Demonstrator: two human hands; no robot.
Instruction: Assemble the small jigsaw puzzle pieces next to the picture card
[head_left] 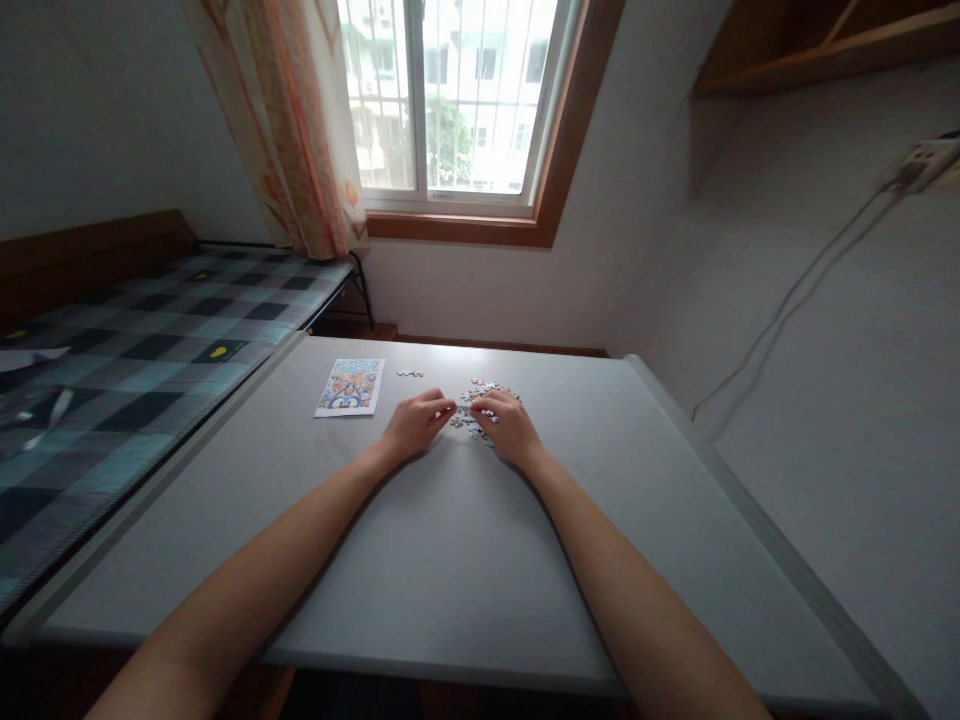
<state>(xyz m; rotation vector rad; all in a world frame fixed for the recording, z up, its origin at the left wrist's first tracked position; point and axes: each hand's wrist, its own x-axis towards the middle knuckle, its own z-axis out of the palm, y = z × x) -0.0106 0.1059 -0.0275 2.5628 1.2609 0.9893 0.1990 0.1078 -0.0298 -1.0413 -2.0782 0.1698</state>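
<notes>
Over the table's middle, my left hand [418, 422] and my right hand [508, 424] face each other with fingertips pinched. A small, pale greenish jigsaw puzzle piece [463, 407] bridges the gap between them, and both hands grip it. Whether it is one piece or two joined is too small to tell. Loose puzzle pieces [486, 384] lie in a pile around and beneath my right hand, which partly hides them. Farther left, a short row of puzzle pieces [409, 373] rests beside a colourful picture card [350, 388], which lies flat.
The grey-white table [450, 560] has a raised edge along its right side, close to the wall. A bed with a checked cover [247, 300] stands along the left. Beyond the table are a window [472, 100] and a curtain [292, 130]. A cable [795, 285] hangs on the right wall.
</notes>
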